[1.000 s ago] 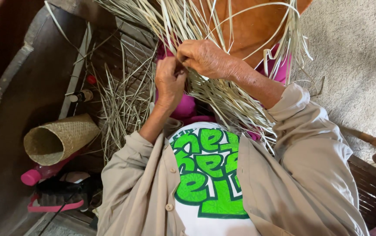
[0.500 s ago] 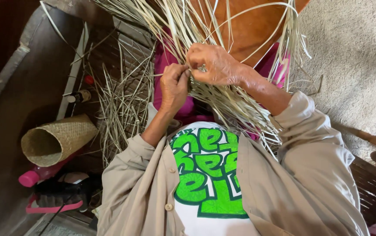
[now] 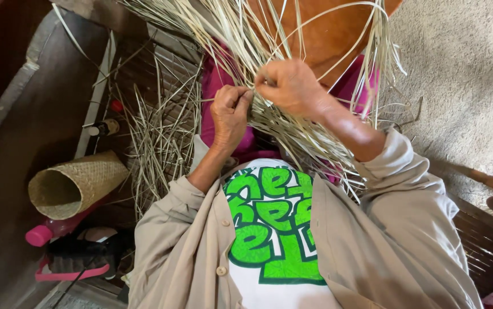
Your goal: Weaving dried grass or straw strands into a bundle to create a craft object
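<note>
Bending both elbows, the person raises both hands before the chest. Left hand (image 3: pixel 230 114) curls into a fist, its grip pinching pale straw strips (image 3: pixel 292 131); right hand (image 3: pixel 291 86) arches over, fingers closed on the same bundle, knuckles touching. Loose strips (image 3: pixel 160 143) lie beyond on the floor, near a woven cone basket (image 3: pixel 75 186).

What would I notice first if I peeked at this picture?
First, the big bundle of pale straw strips fanning out at the top middle, pinched by the left hand and the right hand. Then the woven cone basket lying at the left, with loose straw scattered beside it.
</note>
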